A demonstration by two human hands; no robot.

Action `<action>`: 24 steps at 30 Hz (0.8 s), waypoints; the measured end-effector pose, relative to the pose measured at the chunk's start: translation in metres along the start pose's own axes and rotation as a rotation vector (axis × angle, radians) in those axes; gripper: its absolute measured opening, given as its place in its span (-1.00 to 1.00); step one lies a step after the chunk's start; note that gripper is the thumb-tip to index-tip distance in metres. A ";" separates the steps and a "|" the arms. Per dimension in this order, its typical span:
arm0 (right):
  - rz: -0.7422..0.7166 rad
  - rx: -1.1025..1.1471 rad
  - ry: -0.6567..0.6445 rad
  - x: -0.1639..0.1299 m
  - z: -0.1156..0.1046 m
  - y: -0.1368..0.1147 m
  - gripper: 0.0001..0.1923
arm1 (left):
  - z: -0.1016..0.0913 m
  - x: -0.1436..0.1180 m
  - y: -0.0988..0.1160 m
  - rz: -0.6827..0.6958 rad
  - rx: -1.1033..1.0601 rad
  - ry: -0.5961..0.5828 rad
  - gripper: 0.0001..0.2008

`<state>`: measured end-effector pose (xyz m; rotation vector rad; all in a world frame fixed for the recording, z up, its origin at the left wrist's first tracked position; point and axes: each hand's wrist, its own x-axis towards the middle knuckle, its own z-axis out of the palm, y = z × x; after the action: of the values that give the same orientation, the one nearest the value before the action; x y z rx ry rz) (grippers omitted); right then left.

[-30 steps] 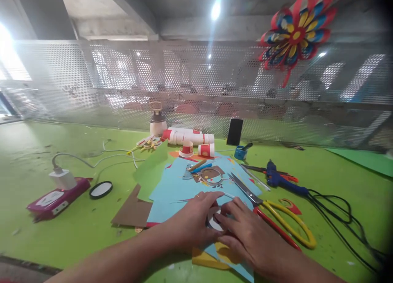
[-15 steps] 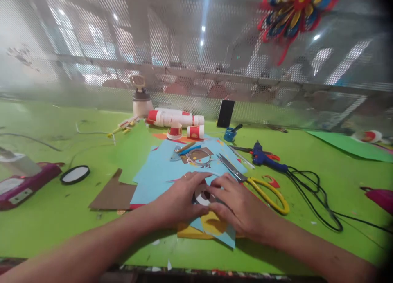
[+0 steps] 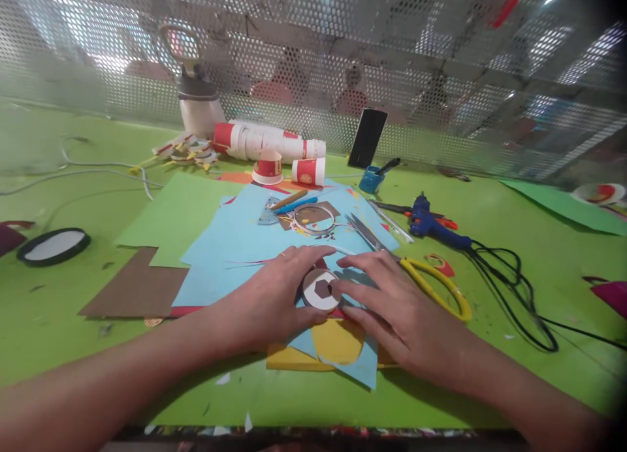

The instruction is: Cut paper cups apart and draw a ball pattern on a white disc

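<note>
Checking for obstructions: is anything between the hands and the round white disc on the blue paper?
Nothing visible. The left hand and right hand already touch the disc from either side, on the blue paper.

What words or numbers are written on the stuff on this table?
No words or numbers can be read here.
Red-and-white cups: a round yellow logo, too blurred to read.
White disc between left hand and right hand: only a dark shape, no text.
Phone: dark, nothing to read.
</note>
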<state>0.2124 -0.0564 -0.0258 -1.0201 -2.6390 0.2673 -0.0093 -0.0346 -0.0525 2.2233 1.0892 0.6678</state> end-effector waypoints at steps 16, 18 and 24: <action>0.018 -0.059 -0.124 0.001 0.002 -0.006 -0.61 | -0.002 -0.002 0.004 -0.088 -0.034 -0.043 -0.31; 0.012 -0.059 -0.117 0.000 0.002 -0.006 -0.61 | -0.002 -0.002 0.004 -0.072 -0.028 -0.038 -0.31; 0.013 -0.052 -0.116 0.000 0.003 -0.006 -0.60 | -0.002 -0.002 0.004 -0.045 -0.013 -0.032 -0.33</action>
<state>0.2081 -0.0609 -0.0272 -1.0697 -2.7568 0.2692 -0.0096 -0.0378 -0.0483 2.1846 1.1133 0.6165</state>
